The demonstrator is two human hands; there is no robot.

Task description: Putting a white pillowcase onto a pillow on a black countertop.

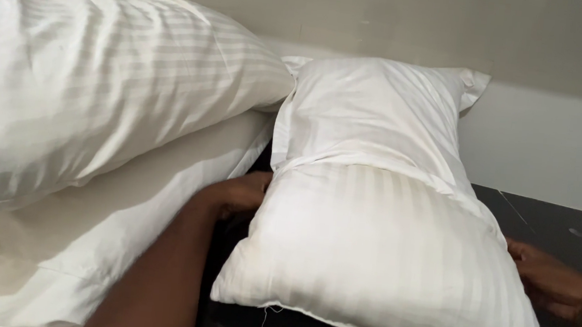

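A white striped pillow [381, 257] lies on a dark surface [569, 226], its far half inside a plain white pillowcase [374, 114]. My left hand [238, 195] presses on the pillow's left side, right at the pillowcase edge. My right hand [550, 281] touches the pillow's right side, a little lower down. The fingers of both hands are partly hidden behind the pillow, so their grip on the fabric is unclear.
Two large white striped pillows are stacked at the left, the upper one [92, 87] lying on the lower one [92, 237]. A beige and white wall [542, 138] runs behind.
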